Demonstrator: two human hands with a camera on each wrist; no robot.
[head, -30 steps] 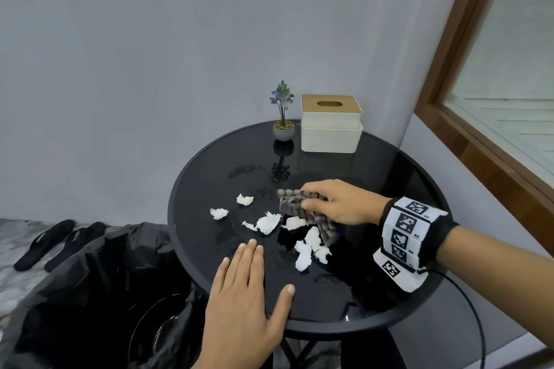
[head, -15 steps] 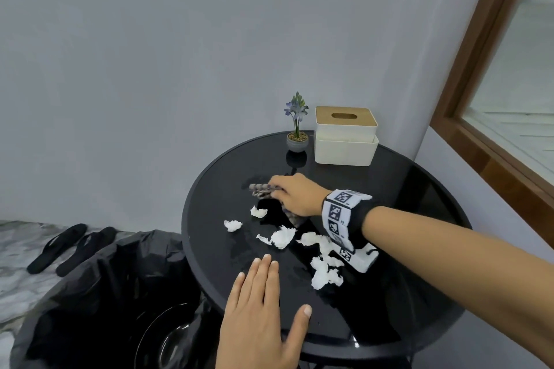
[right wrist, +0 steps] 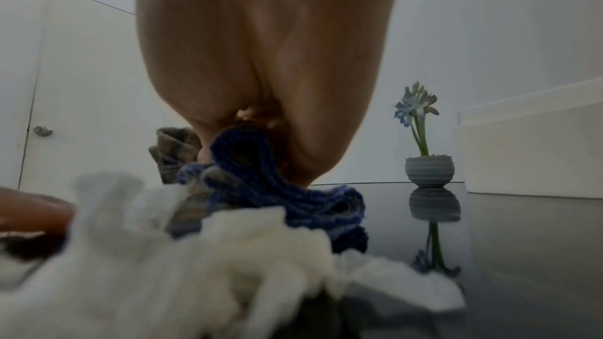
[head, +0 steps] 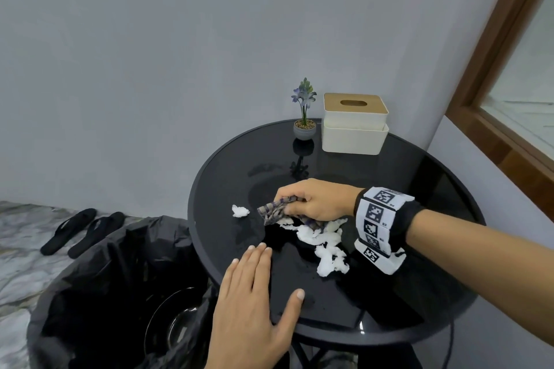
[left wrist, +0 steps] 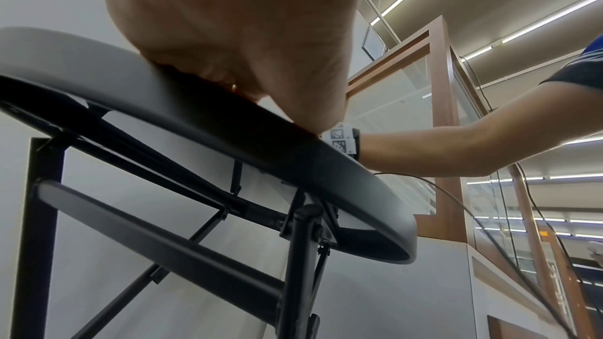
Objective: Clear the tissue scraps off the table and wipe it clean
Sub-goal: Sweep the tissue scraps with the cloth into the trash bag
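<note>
Clutching the cloth [head: 277, 210], the right hand [head: 317, 199] kept a closed grip on it mid-counter [head: 419, 177], beside the heaped tissue scraps [head: 325, 244]; one stray scrap [head: 240, 210] lay apart to the left. Flat and unclenched, the left hand [head: 254, 293] pressed the counter's near edge, holding nothing.

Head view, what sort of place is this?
Probably a corner of an office or commercial building: a round black side table with a tissue box, a glass partition in a wooden frame, ceiling strip lights.
</note>
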